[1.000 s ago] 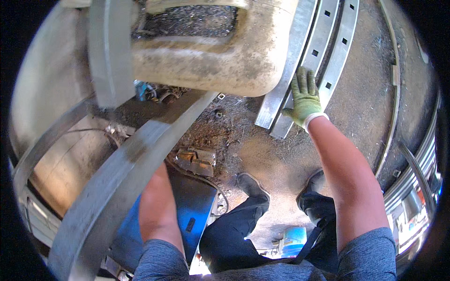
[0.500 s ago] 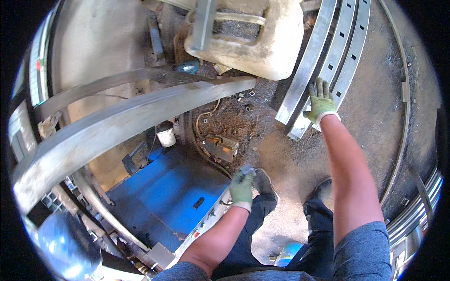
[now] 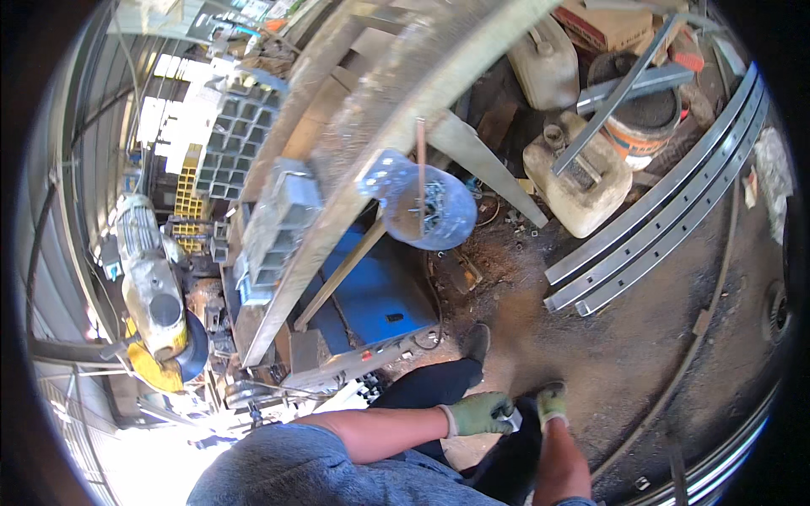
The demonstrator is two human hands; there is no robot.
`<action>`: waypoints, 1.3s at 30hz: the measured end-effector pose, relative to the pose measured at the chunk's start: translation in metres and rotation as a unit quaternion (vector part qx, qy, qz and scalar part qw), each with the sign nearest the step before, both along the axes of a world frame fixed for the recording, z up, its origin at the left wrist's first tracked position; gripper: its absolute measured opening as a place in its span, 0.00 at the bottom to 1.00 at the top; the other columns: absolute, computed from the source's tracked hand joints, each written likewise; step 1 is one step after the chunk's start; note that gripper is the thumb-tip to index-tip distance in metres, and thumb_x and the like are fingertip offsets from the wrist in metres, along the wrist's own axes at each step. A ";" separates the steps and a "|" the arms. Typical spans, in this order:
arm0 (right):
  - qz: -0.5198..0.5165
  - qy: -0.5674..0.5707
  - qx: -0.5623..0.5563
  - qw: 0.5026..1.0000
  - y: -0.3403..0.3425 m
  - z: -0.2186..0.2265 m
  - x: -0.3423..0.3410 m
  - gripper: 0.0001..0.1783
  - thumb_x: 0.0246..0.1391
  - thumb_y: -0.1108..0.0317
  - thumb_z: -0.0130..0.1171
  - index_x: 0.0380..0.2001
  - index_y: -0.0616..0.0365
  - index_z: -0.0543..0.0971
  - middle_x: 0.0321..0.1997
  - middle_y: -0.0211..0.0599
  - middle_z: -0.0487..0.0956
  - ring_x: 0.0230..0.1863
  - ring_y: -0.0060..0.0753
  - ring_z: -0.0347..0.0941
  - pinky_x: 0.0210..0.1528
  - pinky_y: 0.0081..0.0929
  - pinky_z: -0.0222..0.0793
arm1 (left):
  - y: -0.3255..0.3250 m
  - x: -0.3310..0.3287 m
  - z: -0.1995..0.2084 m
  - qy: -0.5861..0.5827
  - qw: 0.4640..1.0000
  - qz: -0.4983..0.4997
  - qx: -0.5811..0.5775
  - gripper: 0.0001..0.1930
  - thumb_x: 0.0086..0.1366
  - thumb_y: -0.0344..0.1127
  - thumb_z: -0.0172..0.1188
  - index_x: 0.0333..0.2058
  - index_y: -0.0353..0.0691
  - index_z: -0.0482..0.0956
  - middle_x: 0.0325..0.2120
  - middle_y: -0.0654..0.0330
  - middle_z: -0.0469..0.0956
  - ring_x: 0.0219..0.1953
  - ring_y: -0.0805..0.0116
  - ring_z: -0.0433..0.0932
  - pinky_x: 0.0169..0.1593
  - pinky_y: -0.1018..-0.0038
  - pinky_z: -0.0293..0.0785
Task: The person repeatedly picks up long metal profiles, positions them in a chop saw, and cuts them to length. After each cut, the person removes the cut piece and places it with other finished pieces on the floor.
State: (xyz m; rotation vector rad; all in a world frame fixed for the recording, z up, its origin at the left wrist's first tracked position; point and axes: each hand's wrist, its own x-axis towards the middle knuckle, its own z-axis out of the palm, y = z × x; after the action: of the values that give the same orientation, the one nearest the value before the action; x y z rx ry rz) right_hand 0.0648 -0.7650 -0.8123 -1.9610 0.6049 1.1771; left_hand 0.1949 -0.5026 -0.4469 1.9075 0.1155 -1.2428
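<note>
My left hand [image 3: 481, 415], in a green work glove, is closed around a small square metal piece [image 3: 514, 419] whose end sticks out past the fingers. It is held low in front of my body, over my dark trousers. Close to it on the right, my right hand [image 3: 553, 404] wears the same kind of glove and hangs near my leg. How its fingers lie is too foreshortened to make out. Beyond both hands, three square metal tubes [image 3: 662, 215] lie side by side on the floor, and square holes show in two of them.
A bluish cut-open plastic container [image 3: 451, 211] with small metal bits stands by the workbench edge [image 3: 371, 173]. Below is a blue machine cabinet [image 3: 380, 287]. A cut-off saw [image 3: 160, 295] stands at left. Dirty jerrycans [image 3: 582, 198] and a bucket [image 3: 645, 152] are at far right.
My view has swung left, bringing the saw and bench into sight. My right hand has left the metal tubes and come back near my body. My left hand still holds the small piece.
</note>
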 end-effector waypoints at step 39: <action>0.180 -0.110 -0.044 0.977 0.018 0.510 0.060 0.40 0.78 0.40 0.72 0.82 0.53 0.86 0.78 0.55 0.91 0.80 0.58 0.87 0.81 0.46 0.80 | 0.391 0.018 0.352 -0.619 0.727 0.226 0.194 0.76 0.56 0.62 0.96 0.94 0.44 0.59 0.87 0.38 0.70 0.84 0.37 0.76 0.87 0.50 0.74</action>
State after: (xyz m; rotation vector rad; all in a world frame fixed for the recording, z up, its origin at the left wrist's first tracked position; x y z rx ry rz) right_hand 0.1244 -0.7465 -0.3022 -2.3053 0.1929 1.1347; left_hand 0.2133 -0.1117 -0.0946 2.4718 0.1133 0.5668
